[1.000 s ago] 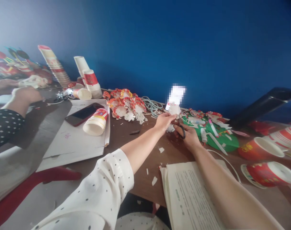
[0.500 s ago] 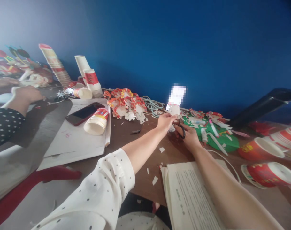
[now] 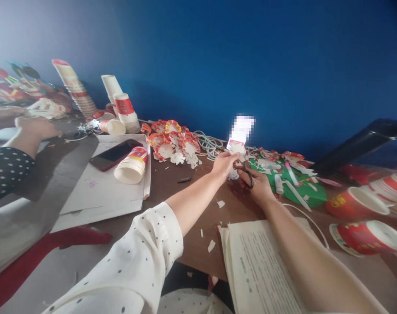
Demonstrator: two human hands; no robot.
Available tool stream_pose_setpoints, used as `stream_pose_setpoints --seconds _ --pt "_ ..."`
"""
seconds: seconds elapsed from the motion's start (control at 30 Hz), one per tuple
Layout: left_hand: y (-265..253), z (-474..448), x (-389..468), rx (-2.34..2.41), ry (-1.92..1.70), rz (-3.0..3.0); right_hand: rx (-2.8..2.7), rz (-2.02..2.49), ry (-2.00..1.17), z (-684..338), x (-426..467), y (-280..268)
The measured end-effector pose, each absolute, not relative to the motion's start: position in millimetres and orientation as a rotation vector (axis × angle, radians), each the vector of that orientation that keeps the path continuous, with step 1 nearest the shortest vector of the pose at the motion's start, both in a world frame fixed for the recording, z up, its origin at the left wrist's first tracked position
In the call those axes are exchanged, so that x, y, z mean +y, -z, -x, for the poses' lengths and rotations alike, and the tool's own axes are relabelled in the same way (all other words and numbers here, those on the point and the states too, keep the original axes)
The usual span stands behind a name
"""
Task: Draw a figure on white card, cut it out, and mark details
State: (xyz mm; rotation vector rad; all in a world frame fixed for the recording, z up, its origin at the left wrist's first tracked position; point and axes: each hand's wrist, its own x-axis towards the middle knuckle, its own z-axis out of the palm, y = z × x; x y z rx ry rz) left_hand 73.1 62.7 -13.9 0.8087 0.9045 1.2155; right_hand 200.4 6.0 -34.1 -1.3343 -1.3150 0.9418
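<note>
From far off, I have the left hand (image 3: 225, 166) pinching a white paper piece (image 3: 238, 149) up above the table (image 3: 162, 183), I guess so the scissors (image 3: 250, 178) can reach its edge. The right hand (image 3: 259, 185) has its fingers curled round their handle; I can't tell if the blades are apart. Paper shapes (image 3: 174, 141) sit heaped leftward, maybe to leave room

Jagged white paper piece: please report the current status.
Left hand pinching jagged white paper piece. Right hand holding black-handled scissors. Small white paper scraps on brown table.
</note>
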Motion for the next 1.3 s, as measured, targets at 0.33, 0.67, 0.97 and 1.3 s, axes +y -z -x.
stream_pose_setpoints --seconds 0.33,0.67,0.97,1.3 --pt "3.9 -74.1 53.4 0.888 -1.189 -0.750 -1.269 1.276 -0.975 -204.3 9.6 37.8" --pt "9.3 -75.3 55.2 0.893 -1.197 -0.787 -1.279 1.265 -0.958 -205.5 9.7 39.2" --pt "10.3 -74.8 55.0 0.829 -1.075 -0.799 -1.195 1.266 -0.988 -203.4 7.8 34.6" --pt "18.1 -74.7 63.9 0.920 -1.197 -0.808 -1.210 1.250 -0.996 -203.2 8.1 35.1"
